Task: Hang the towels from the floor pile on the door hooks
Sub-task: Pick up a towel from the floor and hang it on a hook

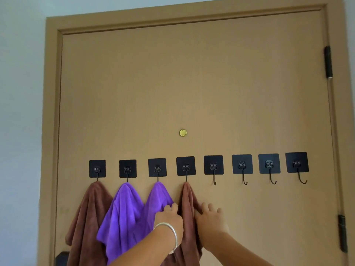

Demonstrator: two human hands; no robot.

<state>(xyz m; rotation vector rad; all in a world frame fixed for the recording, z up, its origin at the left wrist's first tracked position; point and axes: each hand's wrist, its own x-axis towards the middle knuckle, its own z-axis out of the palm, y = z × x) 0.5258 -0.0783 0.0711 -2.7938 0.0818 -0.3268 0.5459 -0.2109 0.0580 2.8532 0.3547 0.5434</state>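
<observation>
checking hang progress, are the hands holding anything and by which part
Both hands, left and right, are on the fourth towel, brown, at its side edges below the hook; a firm hold cannot be told.

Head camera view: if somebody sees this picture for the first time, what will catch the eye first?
Probably the two purple towels on the second and third hooks from the left, bright between two brown towels. Next, both hands at the fourth towel: the left hand with a silver bracelet, the right hand beside it. To the right, four black hooks hang bare.
</observation>
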